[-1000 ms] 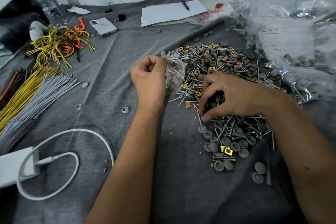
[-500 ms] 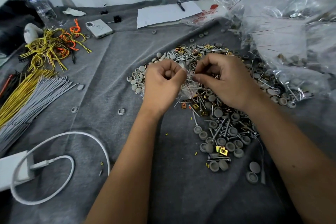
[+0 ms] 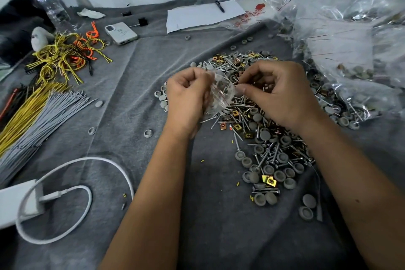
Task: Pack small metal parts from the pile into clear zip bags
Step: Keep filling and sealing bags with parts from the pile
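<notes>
Both forearms bare to frame edge — no sleeves, no rings — short nails.

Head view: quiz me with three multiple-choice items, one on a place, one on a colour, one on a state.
1. Where does the phone lie?
A. on the white paper
B. on the grey cloth, far left of the pile
C. inside a bag

2. What colour is the charger cable?
A. white
B. red
C. black

3. What is the left hand doing?
A. resting flat
B. gripping a bottle
C. holding the small clear bag

Answers: 1 B, it sits on cloth beside the wire bundles. 2 A, the loop reads white. 3 C, the fingers curl on the bag while the right hand pinches at its mouth.
</notes>
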Action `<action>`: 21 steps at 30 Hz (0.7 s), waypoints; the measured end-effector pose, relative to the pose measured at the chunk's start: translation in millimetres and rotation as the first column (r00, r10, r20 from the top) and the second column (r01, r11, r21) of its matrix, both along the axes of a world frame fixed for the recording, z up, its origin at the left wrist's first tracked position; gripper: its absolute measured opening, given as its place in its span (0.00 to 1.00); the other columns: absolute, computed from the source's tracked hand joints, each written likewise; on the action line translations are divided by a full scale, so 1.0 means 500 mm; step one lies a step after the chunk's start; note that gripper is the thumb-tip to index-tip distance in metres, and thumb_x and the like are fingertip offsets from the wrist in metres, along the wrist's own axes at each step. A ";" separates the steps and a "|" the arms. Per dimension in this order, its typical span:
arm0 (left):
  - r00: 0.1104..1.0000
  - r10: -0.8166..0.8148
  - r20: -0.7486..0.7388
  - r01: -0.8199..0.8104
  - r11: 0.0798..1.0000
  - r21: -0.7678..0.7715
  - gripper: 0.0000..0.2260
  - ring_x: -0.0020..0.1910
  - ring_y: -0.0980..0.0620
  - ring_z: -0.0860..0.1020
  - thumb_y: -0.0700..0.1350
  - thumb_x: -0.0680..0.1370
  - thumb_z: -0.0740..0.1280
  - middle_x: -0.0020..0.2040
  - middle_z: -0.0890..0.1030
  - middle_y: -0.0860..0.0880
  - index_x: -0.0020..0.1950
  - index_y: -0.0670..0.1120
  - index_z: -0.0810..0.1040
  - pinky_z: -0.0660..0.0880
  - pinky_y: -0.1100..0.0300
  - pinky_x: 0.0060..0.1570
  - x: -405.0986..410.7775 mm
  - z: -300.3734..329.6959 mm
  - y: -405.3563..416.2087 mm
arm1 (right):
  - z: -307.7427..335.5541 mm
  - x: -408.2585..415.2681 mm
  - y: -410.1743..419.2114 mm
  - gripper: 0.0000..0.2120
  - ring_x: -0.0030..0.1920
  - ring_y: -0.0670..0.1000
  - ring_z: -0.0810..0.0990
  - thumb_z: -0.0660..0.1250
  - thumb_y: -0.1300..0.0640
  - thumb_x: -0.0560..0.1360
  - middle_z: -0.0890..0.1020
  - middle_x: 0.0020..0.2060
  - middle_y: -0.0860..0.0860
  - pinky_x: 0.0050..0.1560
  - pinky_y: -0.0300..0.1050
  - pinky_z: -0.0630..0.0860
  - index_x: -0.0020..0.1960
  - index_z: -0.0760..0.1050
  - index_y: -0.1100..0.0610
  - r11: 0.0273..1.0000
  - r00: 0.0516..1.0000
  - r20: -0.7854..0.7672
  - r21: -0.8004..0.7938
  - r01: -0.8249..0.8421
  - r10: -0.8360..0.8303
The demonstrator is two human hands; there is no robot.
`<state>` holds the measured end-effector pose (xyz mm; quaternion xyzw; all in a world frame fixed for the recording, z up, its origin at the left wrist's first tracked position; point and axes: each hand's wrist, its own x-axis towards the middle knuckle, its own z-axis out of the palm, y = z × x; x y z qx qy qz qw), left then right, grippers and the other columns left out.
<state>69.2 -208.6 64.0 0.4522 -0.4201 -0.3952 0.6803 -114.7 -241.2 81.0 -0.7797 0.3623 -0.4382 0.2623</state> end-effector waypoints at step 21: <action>0.987 0.048 -0.154 -0.021 0.985 0.171 0.11 0.23 0.57 0.61 0.36 0.81 0.69 0.25 0.67 0.52 0.38 0.41 0.76 0.58 0.65 0.22 0.018 0.018 0.004 | 0.006 -0.003 0.013 0.10 0.53 0.38 0.73 0.81 0.42 0.65 0.74 0.46 0.32 0.56 0.43 0.72 0.43 0.84 0.33 0.815 0.625 -0.526 0.418 -0.400 0.577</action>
